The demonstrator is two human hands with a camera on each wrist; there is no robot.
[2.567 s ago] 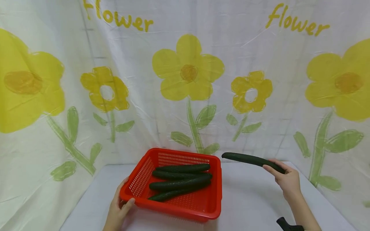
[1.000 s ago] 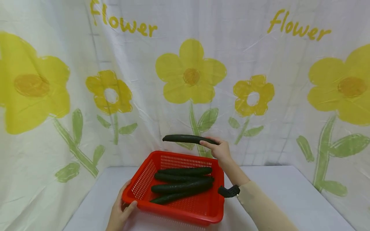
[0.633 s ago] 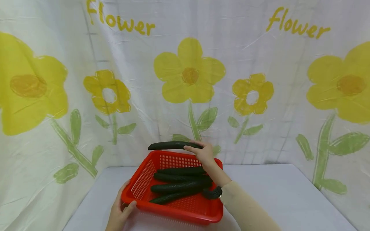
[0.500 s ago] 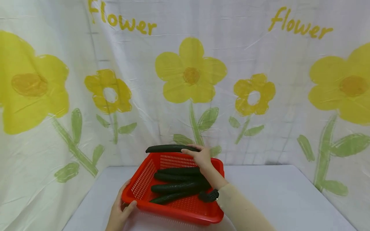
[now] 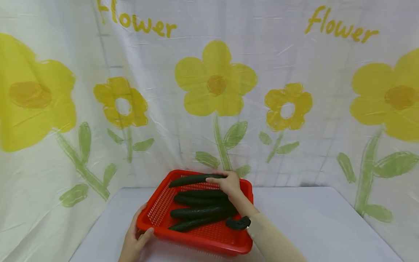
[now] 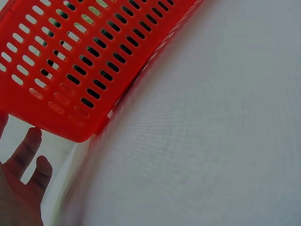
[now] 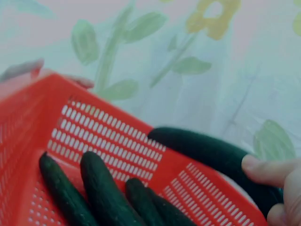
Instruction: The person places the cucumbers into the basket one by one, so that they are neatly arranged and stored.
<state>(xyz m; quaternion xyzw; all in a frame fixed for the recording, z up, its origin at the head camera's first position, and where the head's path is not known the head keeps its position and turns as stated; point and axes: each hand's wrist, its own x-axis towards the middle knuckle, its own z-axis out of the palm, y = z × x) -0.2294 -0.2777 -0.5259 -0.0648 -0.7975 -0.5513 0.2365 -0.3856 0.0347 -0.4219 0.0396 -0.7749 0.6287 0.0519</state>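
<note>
A red plastic basket point(image 5: 209, 240) with slotted walls stands tilted askew on the table, with several dark green cucumbers point(image 5: 199, 212) lying side by side in it. My left hand point(image 5: 135, 236) holds the basket's near left corner, thumb at the front and fingers along the left side. In the left wrist view, fingertips of that hand point(image 6: 23, 169) touch the red wall. My right hand point(image 5: 231, 182) grips one more cucumber point(image 5: 190, 179) near its right end. That cucumber point(image 7: 202, 148) is at the basket's back rim in the head view, above the others.
A white table point(image 5: 291, 218) extends to both sides of the basket. Behind it hangs a white curtain point(image 5: 163, 91) painted with yellow flowers. A black band point(image 5: 238, 223) is on the right wrist, over the basket's right part.
My right hand has carried the cucumber from the right, over the basket's rim, and lowered it to the back of the basket. The left hand and basket stay put.
</note>
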